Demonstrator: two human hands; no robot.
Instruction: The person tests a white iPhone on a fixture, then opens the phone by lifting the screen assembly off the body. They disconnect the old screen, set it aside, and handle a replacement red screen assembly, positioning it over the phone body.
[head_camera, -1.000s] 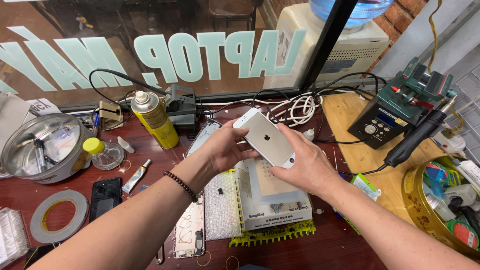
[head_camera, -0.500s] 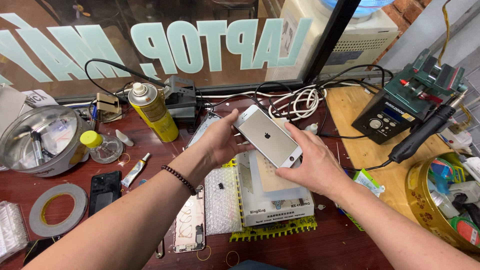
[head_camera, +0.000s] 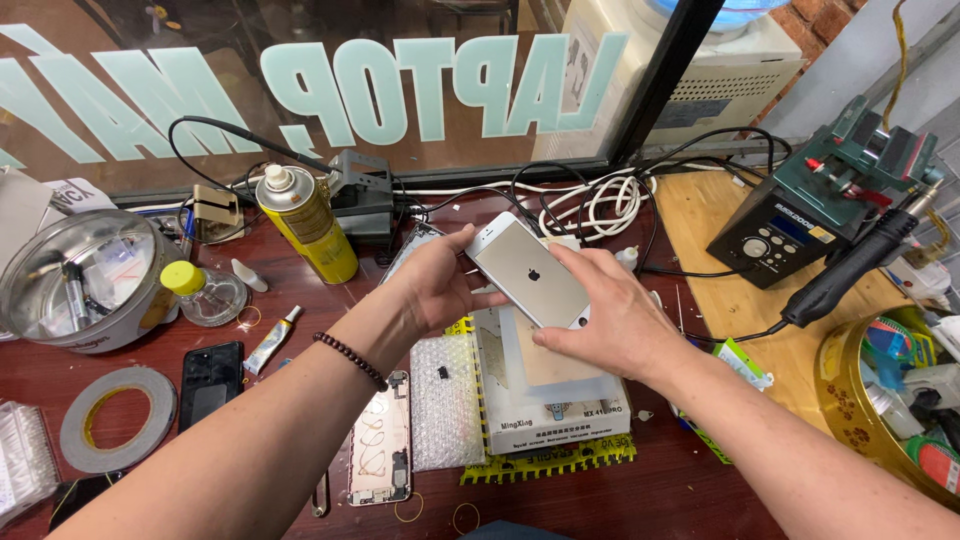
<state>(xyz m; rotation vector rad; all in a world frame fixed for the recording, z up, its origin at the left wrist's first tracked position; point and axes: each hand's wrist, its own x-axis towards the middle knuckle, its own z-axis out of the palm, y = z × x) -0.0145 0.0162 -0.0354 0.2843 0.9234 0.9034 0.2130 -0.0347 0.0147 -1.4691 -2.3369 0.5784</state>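
Head view: left hand (head_camera: 440, 285) and right hand (head_camera: 605, 320) grip a silver phone (head_camera: 528, 272), fingers curled.

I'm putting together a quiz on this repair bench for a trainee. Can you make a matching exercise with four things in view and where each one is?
Things:
1. white phone
2. yellow spray can
3. roll of tape
4. black handpiece

Places:
A. flat on the red table, front left
B. on the wooden board at the right
C. held between the left hand and right hand
D. upright near the window, left of the hands

Pairs: 1-C, 2-D, 3-A, 4-B
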